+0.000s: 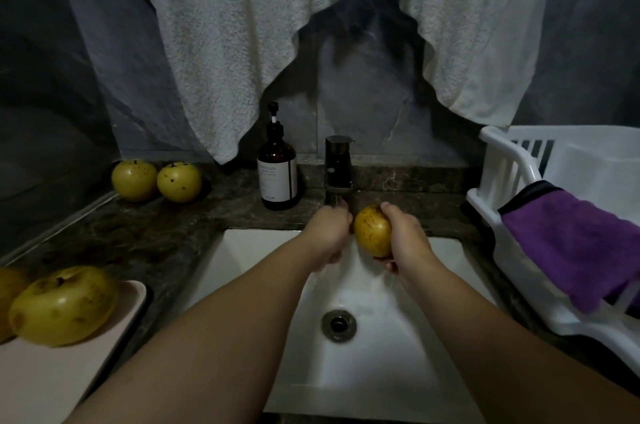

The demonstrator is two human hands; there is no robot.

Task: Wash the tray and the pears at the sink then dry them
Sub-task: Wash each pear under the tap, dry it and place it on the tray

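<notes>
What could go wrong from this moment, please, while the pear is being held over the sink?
The right hand grips the pear alone over the sink; if wet, it might slip and bruise in the basin. The pear on the tray sits near the tray's corner, so a nudge could roll it off. The left hand at the faucet could splash water onto the counter.

Speckled yellow pear (372, 231) over sink (263, 250); another on pale tray (114, 316)
</notes>
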